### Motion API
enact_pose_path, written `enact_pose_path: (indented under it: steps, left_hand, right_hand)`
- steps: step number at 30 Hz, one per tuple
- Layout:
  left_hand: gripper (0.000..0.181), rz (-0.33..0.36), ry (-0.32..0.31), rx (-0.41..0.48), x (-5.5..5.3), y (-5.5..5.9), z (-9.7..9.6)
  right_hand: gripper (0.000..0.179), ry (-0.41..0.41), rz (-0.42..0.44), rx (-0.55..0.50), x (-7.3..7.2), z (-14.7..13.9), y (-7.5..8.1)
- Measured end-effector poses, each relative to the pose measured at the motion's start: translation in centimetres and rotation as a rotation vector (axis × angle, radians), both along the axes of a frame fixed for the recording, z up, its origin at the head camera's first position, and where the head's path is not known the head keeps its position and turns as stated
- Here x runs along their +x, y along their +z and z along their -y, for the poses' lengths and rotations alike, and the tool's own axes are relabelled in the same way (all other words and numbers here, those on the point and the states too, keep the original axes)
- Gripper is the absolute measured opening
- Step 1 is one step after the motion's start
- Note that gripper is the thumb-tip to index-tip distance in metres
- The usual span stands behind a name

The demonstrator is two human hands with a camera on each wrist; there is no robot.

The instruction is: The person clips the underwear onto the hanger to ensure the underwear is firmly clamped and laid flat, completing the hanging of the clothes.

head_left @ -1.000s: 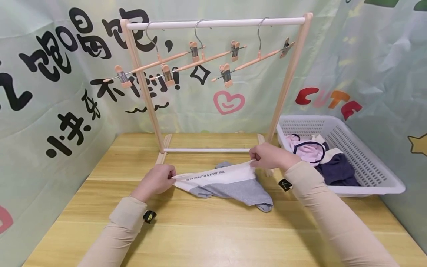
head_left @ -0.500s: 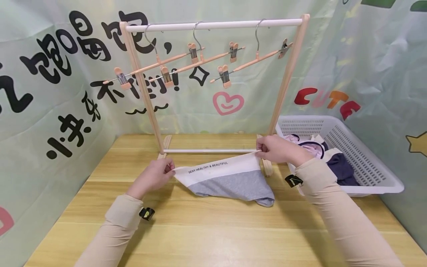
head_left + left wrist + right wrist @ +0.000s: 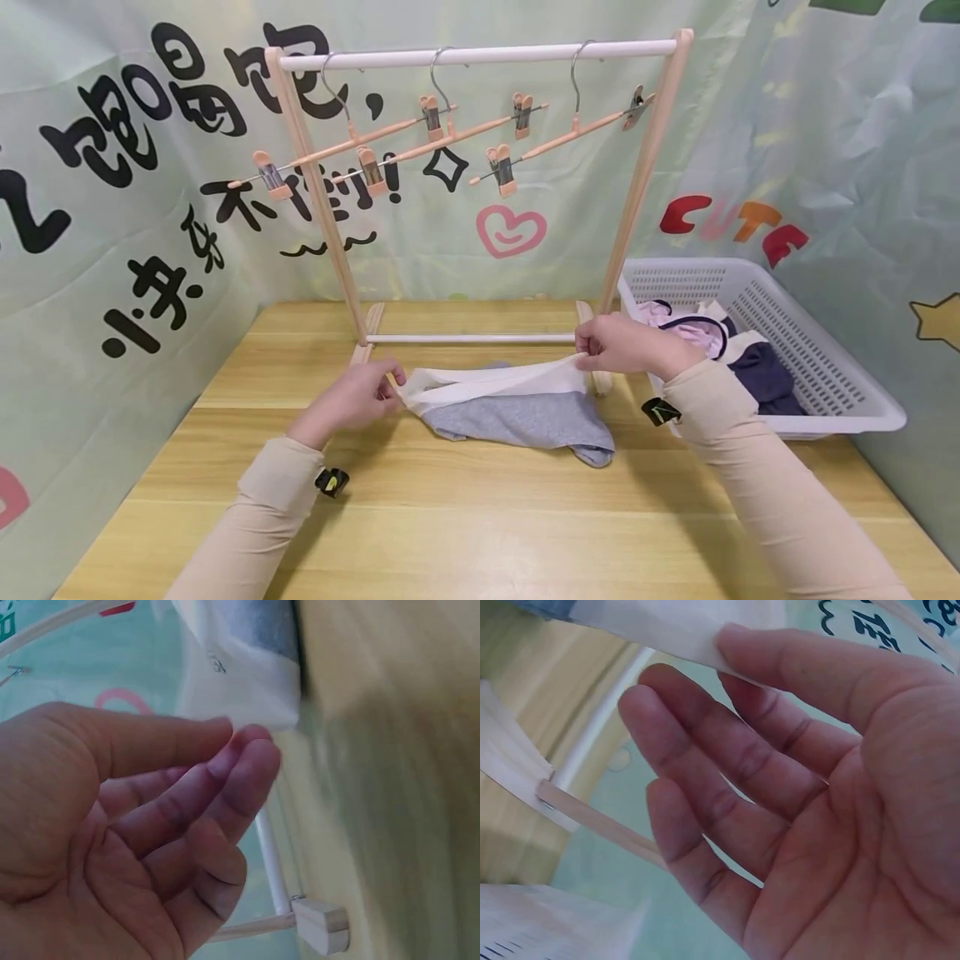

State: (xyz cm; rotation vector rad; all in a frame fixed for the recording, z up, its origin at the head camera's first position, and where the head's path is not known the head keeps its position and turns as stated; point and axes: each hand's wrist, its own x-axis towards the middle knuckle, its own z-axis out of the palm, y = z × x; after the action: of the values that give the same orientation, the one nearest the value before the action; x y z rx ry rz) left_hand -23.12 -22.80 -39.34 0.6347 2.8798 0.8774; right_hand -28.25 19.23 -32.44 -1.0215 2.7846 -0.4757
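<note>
A pair of grey underpants (image 3: 517, 421) with a wide white waistband (image 3: 525, 379) is stretched between both hands, low over the wooden table. My left hand (image 3: 352, 398) pinches the band's left corner; in the left wrist view that white corner (image 3: 262, 701) shows at the fingertips. At the other end, my right hand (image 3: 630, 343) grips the right corner between thumb and index finger, the remaining fingers loosely bent in the right wrist view. The band's upper edge gapes a little, and its lettering is hidden in the head view. The grey part sags toward the tabletop.
Behind the hands stands a wooden rack (image 3: 333, 233) with a white top rail (image 3: 480, 55). Three clip hangers hang from it, including the right one (image 3: 570, 133). A white basket (image 3: 840, 358) at the right holds pink and navy clothes (image 3: 765, 371).
The waistband was lifted and pulled flat half a second ago, its lettering readable; now it has dropped slightly and folded open. My left hand has shifted a little right, the right hand slightly outward since the start.
</note>
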Motion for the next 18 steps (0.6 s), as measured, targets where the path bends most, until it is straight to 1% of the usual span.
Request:
enact_pose_path:
  steps: [1,3,4,6,8,11,12,13,14,15,16,17,18]
  left_hand:
    - [0.024,0.017,-0.023,0.001,0.0,-0.2,0.0]
    - [0.025,0.042,-0.049,-0.001,0.0,-0.3,-0.2]
    - [0.027,0.041,-0.053,-0.007,0.0,-0.4,-0.3]
    - [0.034,0.012,-0.07,-0.019,0.0,-0.5,-0.5]
    - [0.044,-0.058,-0.092,-0.05,0.0,-0.6,-0.7]
    - [0.059,-0.229,-0.167,-0.1,-0.3,-1.0,-0.8]
    - [0.062,-0.3,-0.198,-0.116,-0.3,-1.2,-0.8]
    - [0.063,-0.356,-0.22,-0.134,-0.4,-1.3,-0.9]
    - [0.06,-0.396,-0.236,-0.154,-0.5,-1.5,-0.9]
    - [0.055,-0.419,-0.25,-0.165,-0.6,-1.7,-0.9]
    - [0.049,-0.425,-0.253,-0.175,-0.7,-1.8,-0.8]
    - [0.041,-0.421,-0.247,-0.188,-0.8,-1.9,-0.8]
    - [0.032,-0.399,-0.232,-0.198,-0.9,-1.8,-0.7]
  right_hand:
    - [0.021,0.01,0.005,0.004,0.0,0.0,-0.2]
    - [0.021,0.019,0.022,0.009,0.0,0.1,-0.5]
    - [0.021,0.016,0.033,0.011,0.0,0.2,-0.7]
    - [0.022,0.016,0.035,0.012,-0.1,0.2,-0.9]
    - [0.022,0.012,0.034,0.015,-0.1,0.3,-1.0]
    - [0.022,0.009,0.031,0.023,-0.2,0.2,-1.0]
    - [0.022,0.009,0.032,0.027,-0.2,0.2,-1.0]
    - [0.022,0.01,0.034,0.031,-0.2,0.2,-1.0]
    - [0.021,0.01,0.035,0.035,-0.1,0.2,-1.0]
    - [0.021,0.01,0.037,0.039,-0.1,0.2,-1.0]
    - [0.021,0.009,0.04,0.042,-0.1,0.2,-1.0]
    - [0.021,0.007,0.043,0.045,0.0,0.1,-1.0]
    - [0.021,0.005,0.045,0.046,0.0,0.1,-1.0]
